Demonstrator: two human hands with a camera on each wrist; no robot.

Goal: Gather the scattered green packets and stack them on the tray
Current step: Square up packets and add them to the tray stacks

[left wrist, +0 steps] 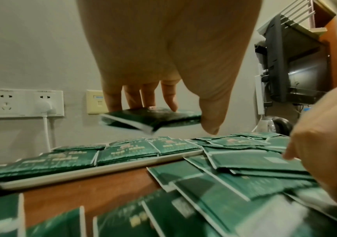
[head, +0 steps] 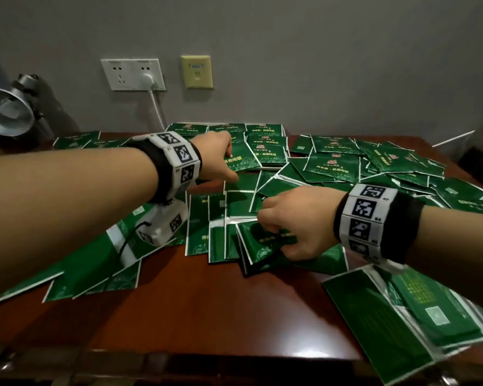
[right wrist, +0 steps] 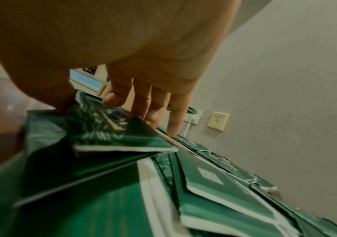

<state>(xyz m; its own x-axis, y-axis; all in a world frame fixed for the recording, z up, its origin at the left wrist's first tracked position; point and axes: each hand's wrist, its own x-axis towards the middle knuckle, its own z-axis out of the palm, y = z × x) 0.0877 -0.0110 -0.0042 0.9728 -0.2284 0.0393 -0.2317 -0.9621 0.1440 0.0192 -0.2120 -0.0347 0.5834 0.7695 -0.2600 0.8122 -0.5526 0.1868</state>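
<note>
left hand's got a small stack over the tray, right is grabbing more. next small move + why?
Probably lower the left hand and set its held stack on the packets already lying on the tray. The stack hangs in the air above the tray's far rows, gripped between fingers and thumb, while the right hand pinches a few near packets.

Left hand reaching forward, fingers curled in a grip — right hand lower, pinching

Head view: high, looking down across tabletop toward wall socket. Wrist views: low, close behind fingers; all three share that socket.
</note>
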